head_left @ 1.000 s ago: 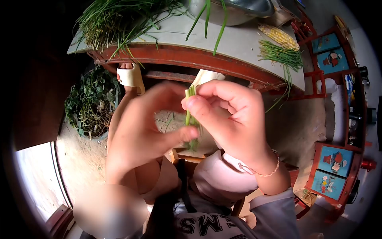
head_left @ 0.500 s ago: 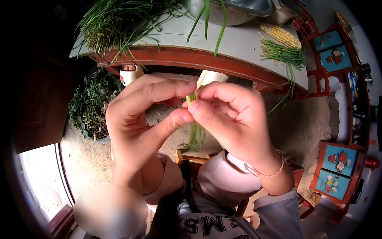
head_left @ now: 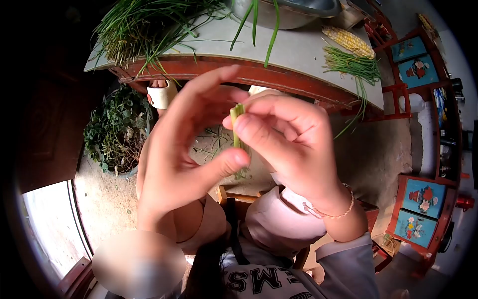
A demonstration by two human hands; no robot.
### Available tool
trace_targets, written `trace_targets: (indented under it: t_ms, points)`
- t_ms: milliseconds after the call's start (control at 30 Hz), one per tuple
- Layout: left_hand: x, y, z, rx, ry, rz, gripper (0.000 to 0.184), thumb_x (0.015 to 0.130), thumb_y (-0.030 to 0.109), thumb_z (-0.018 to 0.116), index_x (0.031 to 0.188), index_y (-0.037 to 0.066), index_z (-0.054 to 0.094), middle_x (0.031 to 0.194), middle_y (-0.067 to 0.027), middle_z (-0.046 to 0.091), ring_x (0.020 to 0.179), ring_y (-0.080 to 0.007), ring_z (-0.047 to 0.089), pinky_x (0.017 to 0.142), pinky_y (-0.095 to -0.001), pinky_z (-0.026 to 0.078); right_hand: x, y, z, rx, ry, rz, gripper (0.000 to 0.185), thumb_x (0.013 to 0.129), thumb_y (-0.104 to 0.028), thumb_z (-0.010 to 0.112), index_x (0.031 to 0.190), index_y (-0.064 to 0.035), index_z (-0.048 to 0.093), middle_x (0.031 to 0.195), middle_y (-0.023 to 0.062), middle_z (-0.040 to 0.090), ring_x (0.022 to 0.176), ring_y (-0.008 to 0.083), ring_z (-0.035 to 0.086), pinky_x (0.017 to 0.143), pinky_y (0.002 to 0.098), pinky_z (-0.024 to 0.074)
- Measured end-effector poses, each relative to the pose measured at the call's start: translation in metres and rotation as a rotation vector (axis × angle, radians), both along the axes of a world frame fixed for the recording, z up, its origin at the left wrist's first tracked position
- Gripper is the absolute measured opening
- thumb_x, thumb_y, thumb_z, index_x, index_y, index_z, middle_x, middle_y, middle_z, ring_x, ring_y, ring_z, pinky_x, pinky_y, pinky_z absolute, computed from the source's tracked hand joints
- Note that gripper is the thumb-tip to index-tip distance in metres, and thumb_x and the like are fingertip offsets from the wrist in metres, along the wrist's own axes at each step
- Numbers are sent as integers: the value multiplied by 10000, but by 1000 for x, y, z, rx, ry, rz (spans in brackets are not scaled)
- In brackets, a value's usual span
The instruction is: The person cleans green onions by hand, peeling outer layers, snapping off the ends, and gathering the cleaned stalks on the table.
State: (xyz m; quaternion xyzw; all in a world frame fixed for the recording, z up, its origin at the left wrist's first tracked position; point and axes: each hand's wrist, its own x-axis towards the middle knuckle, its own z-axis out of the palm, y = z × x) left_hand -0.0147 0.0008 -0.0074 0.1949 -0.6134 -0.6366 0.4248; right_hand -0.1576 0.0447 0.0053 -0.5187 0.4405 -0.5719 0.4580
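Note:
Between thumb and fingers, my right hand (head_left: 294,144) pinches a small bunch of green stalks (head_left: 237,119), their pale cut ends pointing up. My left hand (head_left: 184,144) is beside the bunch on the left, its thumb and fingers spread apart and holding nothing. The lower part of the stalks hangs down behind the two hands and is partly hidden. Beyond the hands, a large heap of green stalks (head_left: 144,30) lies on the table (head_left: 298,55), at its left end. A smaller green bunch (head_left: 351,66) rests at the right, next to a corn cob (head_left: 348,41).
A metal basin (head_left: 294,14) stands on the table's far side, with long green leaves hanging near it. Under the table's left end is a tub of leafy plants (head_left: 117,129). Red cabinets with painted blue panels (head_left: 423,199) line the right. Scraps lie on the floor.
My left thumb and fingers closed toward the stalk ends half a second ago and have now spread apart again. My right hand has kept its pinch on the bunch.

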Motion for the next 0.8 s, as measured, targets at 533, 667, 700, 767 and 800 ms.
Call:
trace_targets:
  t_ms: [533,667,700,767,800]
  points:
    - [17,-16,-6,692,838,-348,401,922,209,222,1226,-34,322,1198,-194,448,1137,-321,410,977,-458,307,-10,3,3,418,-290,192,556,903,-451,262,1068,29,491,862,74,585,767,116,547,716,241,416]
    - [27,-25,-14,628,910,-324,384,908,161,232,1230,-22,331,1230,-168,429,1189,-307,351,1024,-515,156,-17,8,14,409,-121,375,530,901,-389,294,1107,73,451,934,148,583,804,183,579,729,277,455]
    - [29,-26,-15,588,931,-323,381,904,154,239,1229,-20,335,1238,-162,423,1196,-304,342,1024,-538,118,-14,9,16,407,-122,380,530,901,-389,294,1107,73,451,934,148,583,804,183,579,729,277,455]
    - [30,-26,-14,588,912,-302,382,893,139,246,1228,-18,343,1254,-153,410,1211,-313,317,1013,-567,70,-7,11,17,406,-123,250,363,882,-212,400,1077,85,473,906,158,590,774,179,583,701,254,459]
    - [29,-26,-13,592,914,-302,384,891,136,246,1228,-18,346,1259,-155,403,1216,-319,306,1014,-565,72,-9,10,16,445,-175,234,244,835,-89,481,1008,81,511,883,123,590,754,135,568,682,222,445]
